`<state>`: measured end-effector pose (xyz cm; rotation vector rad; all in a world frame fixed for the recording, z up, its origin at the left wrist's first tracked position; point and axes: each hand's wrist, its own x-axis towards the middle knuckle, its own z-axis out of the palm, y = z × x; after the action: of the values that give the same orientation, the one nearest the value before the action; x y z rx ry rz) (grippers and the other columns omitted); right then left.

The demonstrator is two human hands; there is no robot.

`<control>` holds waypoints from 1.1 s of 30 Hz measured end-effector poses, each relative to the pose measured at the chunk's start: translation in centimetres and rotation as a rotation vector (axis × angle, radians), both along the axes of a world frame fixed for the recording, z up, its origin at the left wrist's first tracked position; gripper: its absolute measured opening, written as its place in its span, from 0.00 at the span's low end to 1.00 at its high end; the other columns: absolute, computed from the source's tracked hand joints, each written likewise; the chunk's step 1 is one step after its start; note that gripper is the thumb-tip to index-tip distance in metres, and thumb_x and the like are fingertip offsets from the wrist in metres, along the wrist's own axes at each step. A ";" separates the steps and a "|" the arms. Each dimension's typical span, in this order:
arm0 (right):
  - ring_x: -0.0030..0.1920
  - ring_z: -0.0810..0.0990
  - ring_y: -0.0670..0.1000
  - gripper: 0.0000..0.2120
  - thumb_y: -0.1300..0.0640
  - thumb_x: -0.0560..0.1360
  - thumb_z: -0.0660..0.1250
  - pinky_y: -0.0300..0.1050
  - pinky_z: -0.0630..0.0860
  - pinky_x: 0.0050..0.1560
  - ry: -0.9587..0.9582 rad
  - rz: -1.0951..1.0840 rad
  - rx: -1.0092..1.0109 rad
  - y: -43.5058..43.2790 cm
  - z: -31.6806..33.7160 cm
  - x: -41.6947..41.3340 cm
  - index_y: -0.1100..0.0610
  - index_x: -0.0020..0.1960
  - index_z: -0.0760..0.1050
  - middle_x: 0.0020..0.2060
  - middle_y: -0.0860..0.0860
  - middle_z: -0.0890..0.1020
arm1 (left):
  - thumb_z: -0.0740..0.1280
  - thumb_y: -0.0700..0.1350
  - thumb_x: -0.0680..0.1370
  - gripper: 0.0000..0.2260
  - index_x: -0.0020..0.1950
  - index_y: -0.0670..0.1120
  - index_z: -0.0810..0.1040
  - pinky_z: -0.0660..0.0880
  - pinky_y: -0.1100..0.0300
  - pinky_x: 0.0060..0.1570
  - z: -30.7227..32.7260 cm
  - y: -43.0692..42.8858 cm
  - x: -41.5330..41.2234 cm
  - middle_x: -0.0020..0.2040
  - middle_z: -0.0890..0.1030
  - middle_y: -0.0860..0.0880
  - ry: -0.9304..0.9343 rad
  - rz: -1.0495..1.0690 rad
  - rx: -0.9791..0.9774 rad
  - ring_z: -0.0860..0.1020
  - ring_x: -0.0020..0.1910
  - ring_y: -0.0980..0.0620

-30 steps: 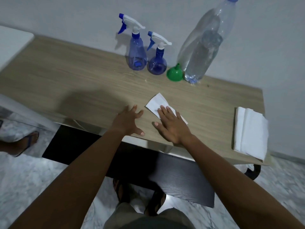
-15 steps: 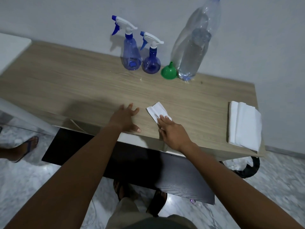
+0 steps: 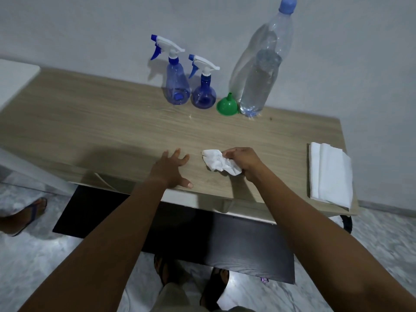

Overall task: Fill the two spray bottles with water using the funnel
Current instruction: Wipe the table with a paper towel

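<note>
Two blue spray bottles stand against the wall at the back of the wooden table (image 3: 90,122): a taller one (image 3: 176,84) on the left and a rounder one (image 3: 204,91) beside it. A green funnel (image 3: 227,105) lies mouth-down to their right, touching a tall clear water bottle (image 3: 261,75) with a blue cap. My right hand (image 3: 245,159) grips a crumpled white tissue (image 3: 217,162) on the table near the front edge. My left hand (image 3: 172,168) rests flat on the table with fingers spread, just left of the tissue.
A folded stack of white napkins (image 3: 331,174) lies at the table's right end. A white surface (image 3: 15,75) adjoins the table on the left. Another person's sandalled foot (image 3: 24,216) stands on the marble floor at the left; a dark shelf sits under the table.
The flat tissue under my right hand has been pulled toward me and bunched up; my right hand went from flat on it to gripping it. My left hand has stayed in place.
</note>
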<state>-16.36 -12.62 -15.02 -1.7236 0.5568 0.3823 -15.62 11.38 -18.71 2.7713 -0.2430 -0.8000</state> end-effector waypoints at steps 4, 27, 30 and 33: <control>0.53 0.83 0.56 0.09 0.58 0.78 0.65 0.42 0.74 0.51 -0.138 -0.067 -0.427 -0.5 -1.9 -0.3 0.53 0.47 0.84 0.48 0.52 0.87 | 0.78 0.61 0.67 0.49 0.81 0.58 0.53 0.52 0.35 0.76 0.0 0.1 0.0 0.83 0.45 0.51 -0.008 -0.002 -0.017 0.41 0.81 0.41; 0.83 0.44 0.59 0.31 0.40 0.85 0.46 0.63 0.44 0.80 -0.252 0.726 -0.921 9.7 -5.0 8.2 0.53 0.84 0.49 0.84 0.54 0.48 | 0.76 0.67 0.64 0.51 0.81 0.53 0.57 0.54 0.45 0.78 1.0 12.9 4.1 0.83 0.54 0.49 -0.104 0.007 0.006 0.51 0.81 0.43; 0.83 0.44 0.59 0.31 0.41 0.85 0.46 0.63 0.44 0.80 -0.279 0.747 -0.903 13.3 -4.9 11.9 0.54 0.84 0.49 0.84 0.54 0.48 | 0.76 0.66 0.65 0.50 0.81 0.56 0.57 0.52 0.47 0.78 0.5 14.1 3.7 0.82 0.52 0.55 -0.119 0.012 -0.041 0.49 0.81 0.46; 0.83 0.45 0.59 0.30 0.42 0.86 0.45 0.63 0.46 0.79 -0.306 0.726 -0.907 16.7 -4.8 15.3 0.54 0.83 0.51 0.83 0.54 0.50 | 0.75 0.68 0.64 0.49 0.80 0.59 0.57 0.52 0.45 0.78 0.1 14.4 3.9 0.82 0.52 0.58 -0.123 0.019 -0.075 0.46 0.82 0.48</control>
<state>-1.03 4.12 -19.85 -2.7940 -0.2058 0.3773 -11.67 25.80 -18.63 2.7504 -0.2627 -0.6031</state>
